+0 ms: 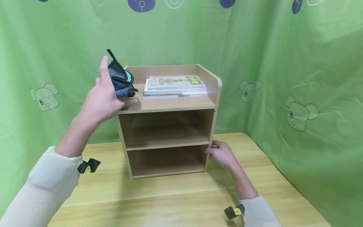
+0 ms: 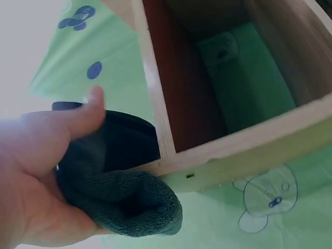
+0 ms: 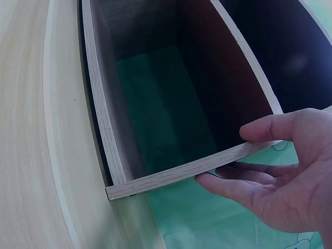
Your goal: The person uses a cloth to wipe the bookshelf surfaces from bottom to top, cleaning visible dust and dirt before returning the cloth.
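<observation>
A small wooden shelf (image 1: 170,110) stands on the table. At its top left corner my left hand (image 1: 99,97) holds a bundled dark fabric item (image 1: 120,82) with black edging and a green patch. The left wrist view shows this fabric item (image 2: 124,202) as fuzzy and rolled, against the shelf's edge; its exact kind is unclear. Lower down, my right hand (image 1: 222,155) grips the shelf's right side panel. Its thumb is at the panel's front edge and its other fingers lie outside, as the right wrist view shows around the side panel (image 3: 192,168).
A short stack of books (image 1: 175,86) lies on the shelf's top, inside a raised back and right rim. Below are two open compartments. The wooden table (image 1: 158,201) extends in front, and green curtains (image 1: 317,78) with animal drawings hang behind and at the right.
</observation>
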`<move>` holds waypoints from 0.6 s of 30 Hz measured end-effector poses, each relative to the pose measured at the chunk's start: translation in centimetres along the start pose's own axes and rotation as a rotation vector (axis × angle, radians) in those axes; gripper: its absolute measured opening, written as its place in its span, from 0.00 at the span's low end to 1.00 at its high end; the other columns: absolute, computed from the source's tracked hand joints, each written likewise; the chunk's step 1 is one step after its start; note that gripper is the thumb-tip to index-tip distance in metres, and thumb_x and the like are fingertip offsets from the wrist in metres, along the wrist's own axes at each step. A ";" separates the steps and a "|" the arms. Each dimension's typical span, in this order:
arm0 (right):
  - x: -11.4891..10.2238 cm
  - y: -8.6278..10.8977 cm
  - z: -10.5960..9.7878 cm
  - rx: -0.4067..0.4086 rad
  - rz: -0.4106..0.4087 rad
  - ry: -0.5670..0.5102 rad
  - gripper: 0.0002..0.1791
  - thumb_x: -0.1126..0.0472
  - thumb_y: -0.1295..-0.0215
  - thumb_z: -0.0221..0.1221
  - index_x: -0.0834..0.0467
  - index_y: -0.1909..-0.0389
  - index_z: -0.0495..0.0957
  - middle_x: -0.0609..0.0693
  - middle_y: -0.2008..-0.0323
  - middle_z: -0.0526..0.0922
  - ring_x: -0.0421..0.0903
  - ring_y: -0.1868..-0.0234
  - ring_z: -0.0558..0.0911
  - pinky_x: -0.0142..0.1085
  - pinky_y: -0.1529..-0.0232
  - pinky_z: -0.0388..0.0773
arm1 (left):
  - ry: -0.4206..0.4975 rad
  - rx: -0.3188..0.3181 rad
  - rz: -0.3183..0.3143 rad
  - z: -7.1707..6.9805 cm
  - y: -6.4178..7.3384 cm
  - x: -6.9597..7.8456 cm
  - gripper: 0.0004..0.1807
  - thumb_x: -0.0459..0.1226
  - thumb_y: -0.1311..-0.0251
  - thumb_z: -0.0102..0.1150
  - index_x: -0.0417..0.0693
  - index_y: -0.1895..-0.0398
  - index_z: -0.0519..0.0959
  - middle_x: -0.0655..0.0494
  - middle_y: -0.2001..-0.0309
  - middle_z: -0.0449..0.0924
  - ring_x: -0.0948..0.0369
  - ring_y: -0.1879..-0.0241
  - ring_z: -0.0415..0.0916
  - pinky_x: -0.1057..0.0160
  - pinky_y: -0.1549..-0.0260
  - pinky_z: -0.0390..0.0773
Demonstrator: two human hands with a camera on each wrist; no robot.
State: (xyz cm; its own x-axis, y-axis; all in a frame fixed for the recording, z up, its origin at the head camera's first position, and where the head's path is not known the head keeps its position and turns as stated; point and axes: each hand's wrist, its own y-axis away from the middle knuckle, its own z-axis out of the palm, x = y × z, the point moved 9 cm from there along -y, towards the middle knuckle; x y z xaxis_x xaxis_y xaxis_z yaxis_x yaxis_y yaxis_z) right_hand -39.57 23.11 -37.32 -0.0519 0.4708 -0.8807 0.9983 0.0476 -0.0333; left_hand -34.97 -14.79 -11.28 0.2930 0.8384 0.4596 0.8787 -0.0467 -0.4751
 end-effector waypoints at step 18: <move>0.3 -0.1 0.0 0.004 0.013 -0.010 0.34 0.59 0.34 0.59 0.70 0.31 0.65 0.71 0.37 0.76 0.61 0.47 0.85 0.54 0.38 0.76 | -0.052 0.100 0.065 1.0 0.3 0.6 0.38 0.60 0.23 0.30 0.42 0.31 0.73 0.34 0.21 0.45 0.34 0.28 0.54 0.28 0.36 0.62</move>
State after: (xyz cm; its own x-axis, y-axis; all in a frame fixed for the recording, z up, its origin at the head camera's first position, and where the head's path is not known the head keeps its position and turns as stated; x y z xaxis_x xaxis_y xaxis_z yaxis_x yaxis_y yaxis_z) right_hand -39.72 23.21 -37.56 -0.0384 0.4621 -0.8860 0.9990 0.0381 -0.0234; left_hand -34.90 -13.78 -11.86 0.3263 0.8625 0.3869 0.8156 -0.0499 -0.5765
